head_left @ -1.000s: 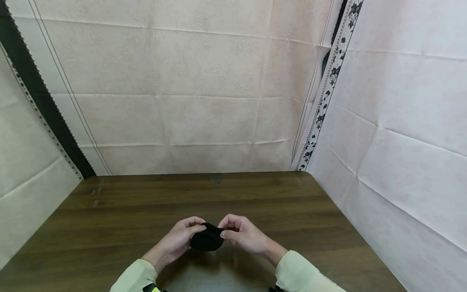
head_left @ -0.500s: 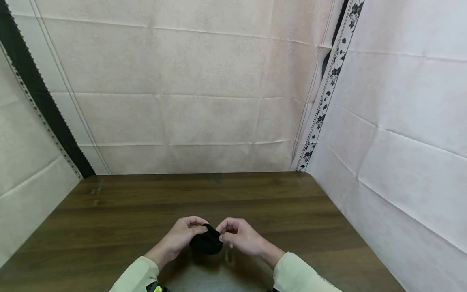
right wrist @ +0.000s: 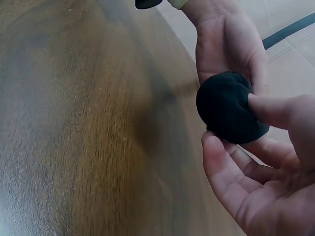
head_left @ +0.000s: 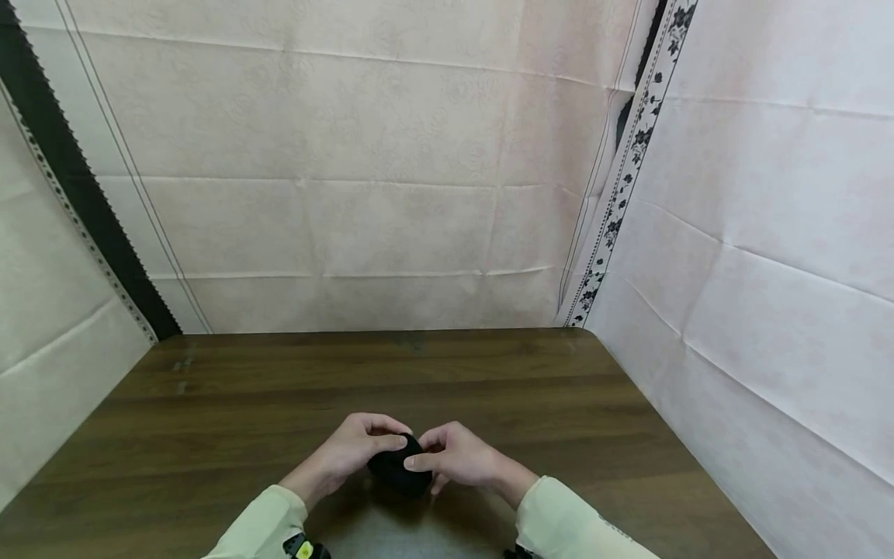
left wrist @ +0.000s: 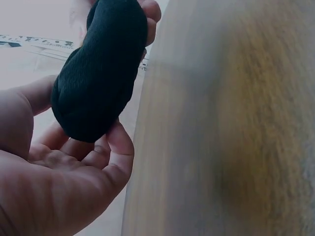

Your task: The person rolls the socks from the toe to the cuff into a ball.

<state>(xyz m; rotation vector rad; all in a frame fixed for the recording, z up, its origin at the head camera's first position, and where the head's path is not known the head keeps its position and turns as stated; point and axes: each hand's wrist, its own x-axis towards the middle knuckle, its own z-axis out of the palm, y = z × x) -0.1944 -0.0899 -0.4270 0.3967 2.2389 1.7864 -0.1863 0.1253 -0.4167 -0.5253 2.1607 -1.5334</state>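
Note:
A small, puffy black cloth bundle (head_left: 400, 470) that looks like rolled-up socks is held between both hands, above the wooden table. My left hand (head_left: 349, 452) pinches its upper left side between thumb and fingers. On the other side, my right hand (head_left: 464, 458) grips it, thumb laid across the front. In the left wrist view the fabric bundle (left wrist: 98, 73) appears long and rounded, with fine knit texture. The right wrist view shows a crease in the bundle (right wrist: 226, 108) where the right thumb presses in. Fingers partly hide its back.
The brown wooden table (head_left: 279, 396) spreads under the hands, and its far edge meets a pale cloth backdrop (head_left: 391, 194). Another cloth panel (head_left: 768, 194) hangs at the right, with a floral black border. Black wrist devices (head_left: 303, 546) sit at the sleeve cuffs.
The bundle has turned and become more compact. My right hand has shifted slightly left and its thumb now lies over the bundle's front, rather than pinching the right edge.

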